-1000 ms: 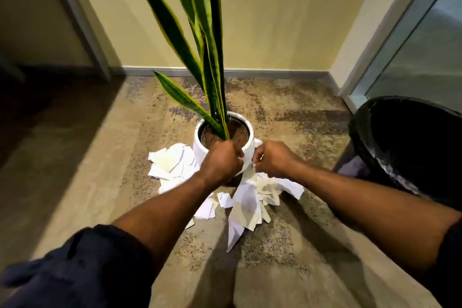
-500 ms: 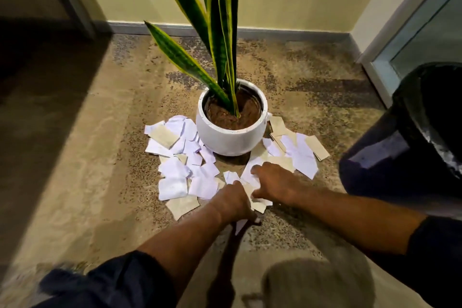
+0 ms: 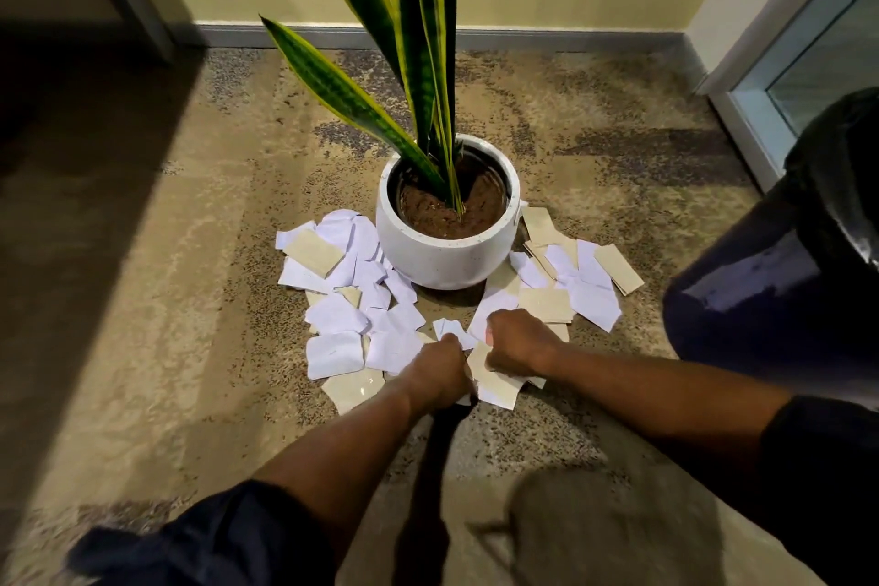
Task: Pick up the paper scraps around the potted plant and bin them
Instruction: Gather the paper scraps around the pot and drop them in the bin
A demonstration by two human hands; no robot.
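white and tan paper scraps (image 3: 342, 324) lie on the floor (image 3: 142, 300), fanned around the near side of the white potted plant (image 3: 447, 243), with a black bin (image 3: 808, 276) to the right. the left hand (image 3: 440, 369) and right hand (image 3: 521, 340) sit side by side, knuckles up, on the nearest scraps. each grip is curled over paper, but i cannot tell if either holds a piece.

Both bare forearms reached forward and down, converging low in front of the body, dark sleeves pushed up near the elbows. The left hand (image 3: 440, 371) was curled into a loose fist, knuckles up. The right hand (image 3: 518, 340), just beside it, was likewise closed, fingers tucked under.
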